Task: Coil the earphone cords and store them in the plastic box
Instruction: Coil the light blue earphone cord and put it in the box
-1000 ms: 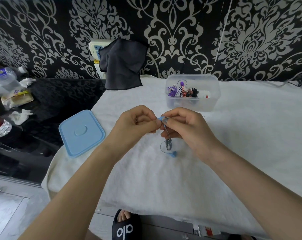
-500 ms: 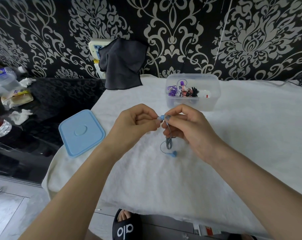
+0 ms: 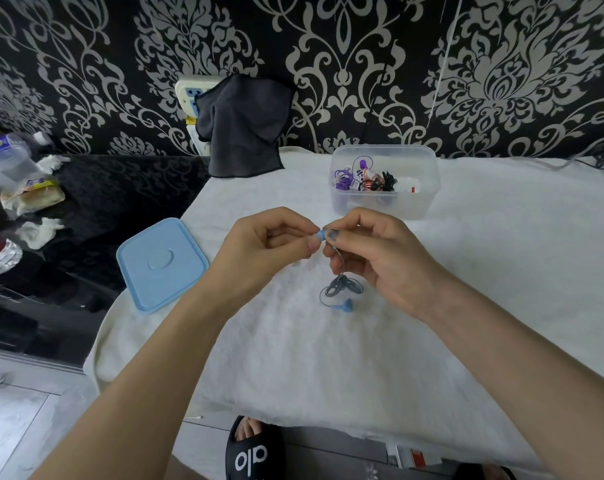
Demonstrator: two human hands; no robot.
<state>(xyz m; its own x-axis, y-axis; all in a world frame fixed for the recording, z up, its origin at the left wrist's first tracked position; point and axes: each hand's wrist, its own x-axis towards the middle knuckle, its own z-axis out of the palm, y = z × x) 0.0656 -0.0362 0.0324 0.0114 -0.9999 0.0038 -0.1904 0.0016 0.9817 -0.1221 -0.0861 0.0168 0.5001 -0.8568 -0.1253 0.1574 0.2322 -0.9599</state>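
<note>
The blue earphone cord (image 3: 340,285) looks feather-light and limp, so it should sag and spring out of any loop not pinned; the safest hold is probably at the hard earbud ends or across the gathered loops, never by tugging the thin wire. The left hand (image 3: 266,247) pinches one blue earbud (image 3: 320,234) at its fingertips, and the right hand (image 3: 380,258) pinches the cord just beside it, above the middle of the white cloth (image 3: 484,306). Below them dangles a small grey-blue bundle of loops, with the second earbud (image 3: 343,305) lying on the cloth. The clear plastic box (image 3: 383,206), farther back, already holds purple, red and black earphones; its blue lid (image 3: 162,263) lies to the left
</note>
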